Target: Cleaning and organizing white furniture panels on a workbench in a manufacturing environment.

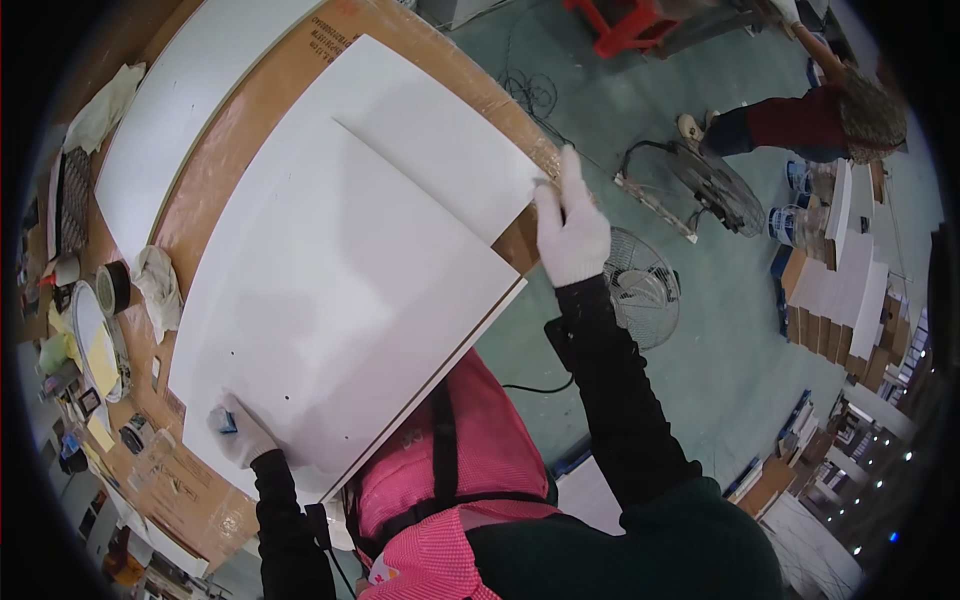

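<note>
Two white panels lie overlapped on the bench in front of me. The larger white panel (300,290) is nearer, with a few small dark dots towards its lower left. A second white panel (420,130) shows beyond its straight step edge. My left hand (243,432), in a white glove, rests closed on the larger panel's lower left, around a small blue piece (228,422) mostly hidden by the fingers. At the right corner of the far panel is my right hand (574,232), also gloved. Its fingers stretch outward with the thumb apart, at the panel's edge.
Brown cardboard (290,75) covers the bench, with another white panel (185,110) at the far left. Rags, a tape roll (113,287) and clutter line the left side. Right of the bench stand fans (640,285), stacked boards (835,300) and a person (800,125).
</note>
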Action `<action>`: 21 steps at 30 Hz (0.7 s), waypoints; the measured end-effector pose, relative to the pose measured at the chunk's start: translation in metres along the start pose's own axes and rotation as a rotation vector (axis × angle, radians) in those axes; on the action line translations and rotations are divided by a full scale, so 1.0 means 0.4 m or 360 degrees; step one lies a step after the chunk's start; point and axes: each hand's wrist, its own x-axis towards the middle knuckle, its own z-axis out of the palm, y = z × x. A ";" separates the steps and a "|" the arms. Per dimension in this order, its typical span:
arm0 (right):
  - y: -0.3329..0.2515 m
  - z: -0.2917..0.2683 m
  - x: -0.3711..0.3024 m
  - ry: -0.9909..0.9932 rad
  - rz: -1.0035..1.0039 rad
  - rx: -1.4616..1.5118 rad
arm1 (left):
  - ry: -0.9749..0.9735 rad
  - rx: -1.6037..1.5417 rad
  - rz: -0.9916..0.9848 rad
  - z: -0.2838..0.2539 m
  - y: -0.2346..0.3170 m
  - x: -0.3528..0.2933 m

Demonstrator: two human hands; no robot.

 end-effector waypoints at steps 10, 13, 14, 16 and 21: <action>0.006 0.003 0.015 0.0057 -0.0039 -0.0045 | -0.0060 -0.0224 -0.0007 0.000 -0.031 0.010; 0.003 0.009 -0.022 -0.0077 -0.0041 -0.0052 | -0.0041 -0.0276 -0.0026 -0.001 -0.038 0.012; 0.002 0.013 -0.025 -0.0143 -0.0050 -0.0062 | -0.0055 -0.0293 -0.0014 -0.004 -0.042 0.015; 0.000 0.001 -0.008 -0.0142 0.0064 0.0008 | -0.0078 -0.0309 -0.0014 0.002 -0.022 0.005; 0.022 -0.005 -0.006 -0.0018 -0.0078 -0.0085 | -0.0027 -0.0035 0.0027 0.012 -0.021 -0.007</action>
